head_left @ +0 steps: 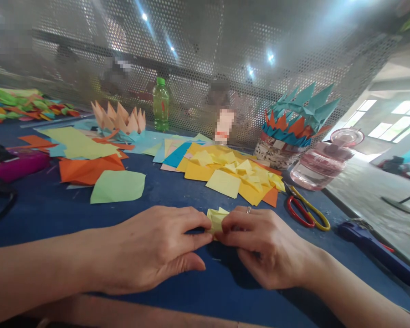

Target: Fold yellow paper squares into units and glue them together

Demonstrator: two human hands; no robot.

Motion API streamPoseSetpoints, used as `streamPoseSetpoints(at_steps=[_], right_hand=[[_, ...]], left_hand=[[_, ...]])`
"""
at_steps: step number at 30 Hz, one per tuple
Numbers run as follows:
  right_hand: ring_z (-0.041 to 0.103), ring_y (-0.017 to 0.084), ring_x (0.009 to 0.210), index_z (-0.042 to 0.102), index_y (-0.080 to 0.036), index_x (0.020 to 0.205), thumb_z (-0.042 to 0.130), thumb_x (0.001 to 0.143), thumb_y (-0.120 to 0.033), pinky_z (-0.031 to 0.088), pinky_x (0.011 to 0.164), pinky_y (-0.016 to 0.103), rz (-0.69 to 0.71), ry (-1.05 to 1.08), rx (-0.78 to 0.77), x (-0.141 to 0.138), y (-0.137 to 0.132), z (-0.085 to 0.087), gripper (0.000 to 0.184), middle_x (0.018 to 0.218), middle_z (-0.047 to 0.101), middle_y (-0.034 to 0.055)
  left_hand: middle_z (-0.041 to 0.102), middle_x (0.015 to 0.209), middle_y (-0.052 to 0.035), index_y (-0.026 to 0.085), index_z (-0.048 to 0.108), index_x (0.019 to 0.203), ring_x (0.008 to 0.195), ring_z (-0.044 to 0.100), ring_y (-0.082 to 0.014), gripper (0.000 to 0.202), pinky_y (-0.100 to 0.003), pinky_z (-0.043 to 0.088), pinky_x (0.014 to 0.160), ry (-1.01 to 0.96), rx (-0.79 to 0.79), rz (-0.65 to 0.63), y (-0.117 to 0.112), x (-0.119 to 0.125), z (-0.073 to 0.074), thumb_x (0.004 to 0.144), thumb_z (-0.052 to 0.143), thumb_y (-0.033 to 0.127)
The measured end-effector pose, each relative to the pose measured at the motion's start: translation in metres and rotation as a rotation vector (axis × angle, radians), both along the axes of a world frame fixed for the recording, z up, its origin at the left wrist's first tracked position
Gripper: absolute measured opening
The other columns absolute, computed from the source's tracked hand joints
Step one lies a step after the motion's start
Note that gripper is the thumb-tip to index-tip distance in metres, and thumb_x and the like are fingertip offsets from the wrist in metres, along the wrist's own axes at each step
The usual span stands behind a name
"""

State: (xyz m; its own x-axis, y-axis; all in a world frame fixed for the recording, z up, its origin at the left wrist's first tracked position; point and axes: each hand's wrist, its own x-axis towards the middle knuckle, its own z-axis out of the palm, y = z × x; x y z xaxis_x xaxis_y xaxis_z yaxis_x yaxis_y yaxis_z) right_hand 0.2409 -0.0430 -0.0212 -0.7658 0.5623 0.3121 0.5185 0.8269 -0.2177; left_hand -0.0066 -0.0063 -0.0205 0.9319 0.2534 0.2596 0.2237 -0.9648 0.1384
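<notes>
I am reading this from the head camera at a distance. The left hand (150, 248) and the right hand (269, 248) are together over the near part of the blue table (157, 200). Between them is a folded yellow paper piece (216, 220), small and layered. Its lower part is partly hidden by the fingers.

Both grips are narrow and holding that piece. The left fingers (194, 223) press on it from one side, and the right fingers (232, 228) press on it from the other. A ring (248, 210) is on the right hand.

Directly beyond the hands lies a loose spread of yellow paper squares (222, 175), with small folded yellow pieces on top and teal and orange sheets partly beneath. Scissors with red and yellow handles (307, 214) lie just beside the right hand, and a dark blue tool (372, 248), type not confirmed, lies farther right.

An orange paper sheet (90, 168) and a pale green paper sheet (118, 187) lie left of centre. Farther back stand a peach origami lotus (119, 119), a green plastic bottle (161, 105), a teal-and-orange origami model (300, 116) on a patterned container (271, 155), and a pink-tinted bottle of water (323, 159). Behind them rises a perforated metal screen (191, 59).
</notes>
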Motion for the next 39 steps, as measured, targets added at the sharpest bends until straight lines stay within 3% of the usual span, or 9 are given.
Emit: streamPoseSetpoints(at_steps=[6, 14, 19, 22, 25, 28, 32, 39], right_hand=[[0.054, 0.018, 0.071, 0.068, -0.012, 0.074, 0.049, 0.075, -0.005, 0.037, 0.055, 0.03, -0.005, -0.029, 0.142, -0.001, -0.001, 0.002, 0.021, 0.079, 0.064, 0.0075], [0.054, 0.019, 0.07, 0.064, -0.013, 0.065, 0.049, 0.074, -0.005, 0.041, 0.057, 0.031, -0.022, -0.027, 0.133, -0.002, -0.002, 0.004, 0.019, 0.073, 0.062, 0.0076], [0.052, 0.019, 0.07, 0.062, -0.015, 0.067, 0.047, 0.075, -0.005, 0.041, 0.058, 0.031, -0.006, 0.003, 0.128, 0.0, 0.001, 0.004, 0.02, 0.075, 0.062, 0.0072], [0.054, 0.019, 0.079, 0.062, -0.017, 0.077, 0.044, 0.079, -0.003, 0.045, 0.065, 0.033, -0.091, 0.097, 0.128, 0.003, 0.006, 0.001, 0.023, 0.086, 0.064, 0.0076], [0.055, 0.02, 0.089, 0.062, -0.018, 0.09, 0.043, 0.083, -0.001, 0.048, 0.078, 0.036, -0.299, 0.168, 0.078, 0.006, 0.011, -0.002, 0.027, 0.095, 0.063, 0.0075], [0.057, 0.019, 0.091, 0.062, -0.018, 0.095, 0.044, 0.093, -0.009, 0.047, 0.082, 0.036, -0.423, 0.167, -0.039, 0.007, 0.016, -0.005, 0.02, 0.097, 0.062, 0.0066], [0.056, 0.018, 0.094, 0.061, -0.019, 0.098, 0.049, 0.098, -0.018, 0.046, 0.084, 0.035, -0.439, 0.13, -0.152, 0.005, 0.019, -0.009, 0.012, 0.1, 0.061, 0.0053], [0.055, 0.018, 0.09, 0.057, -0.019, 0.092, 0.059, 0.093, -0.017, 0.045, 0.081, 0.034, -0.418, 0.12, -0.173, 0.002, 0.019, -0.014, 0.003, 0.097, 0.06, 0.0037]], left_hand=[[0.064, 0.117, -0.0105, 0.015, 0.061, 0.123, 0.101, 0.062, -0.0243, 0.032, -0.032, 0.051, 0.081, -0.005, 0.024, -0.003, 0.0, -0.002, -0.003, 0.098, 0.048, 0.03], [0.069, 0.112, -0.0117, 0.012, 0.066, 0.114, 0.1, 0.065, -0.024, 0.03, -0.032, 0.052, 0.083, -0.111, 0.09, -0.032, 0.0, -0.001, -0.002, 0.099, 0.048, 0.03], [0.071, 0.108, -0.0124, 0.01, 0.068, 0.11, 0.095, 0.067, -0.0255, 0.033, -0.034, 0.054, 0.078, -0.11, 0.113, -0.027, 0.0, 0.0, 0.0, 0.101, 0.044, 0.03], [0.071, 0.111, -0.0118, 0.011, 0.068, 0.111, 0.096, 0.067, -0.025, 0.034, -0.033, 0.054, 0.079, -0.122, 0.111, -0.029, 0.0, 0.0, 0.001, 0.102, 0.042, 0.031], [0.071, 0.112, -0.011, 0.014, 0.068, 0.113, 0.097, 0.067, -0.0238, 0.031, -0.032, 0.054, 0.08, -0.133, 0.082, -0.013, 0.001, -0.002, 0.0, 0.101, 0.044, 0.03], [0.07, 0.113, -0.0101, 0.015, 0.068, 0.114, 0.097, 0.067, -0.0231, 0.029, -0.032, 0.053, 0.081, -0.117, 0.033, -0.013, 0.002, -0.003, -0.002, 0.1, 0.046, 0.029], [0.068, 0.113, -0.0087, 0.016, 0.068, 0.11, 0.1, 0.064, -0.0212, 0.026, -0.03, 0.052, 0.083, -0.131, -0.044, -0.007, 0.003, -0.001, -0.001, 0.099, 0.047, 0.025], [0.066, 0.112, -0.0081, 0.016, 0.068, 0.107, 0.102, 0.062, -0.0179, 0.023, -0.027, 0.048, 0.09, -0.257, -0.071, 0.107, 0.009, 0.004, -0.002, 0.099, 0.046, 0.018]])
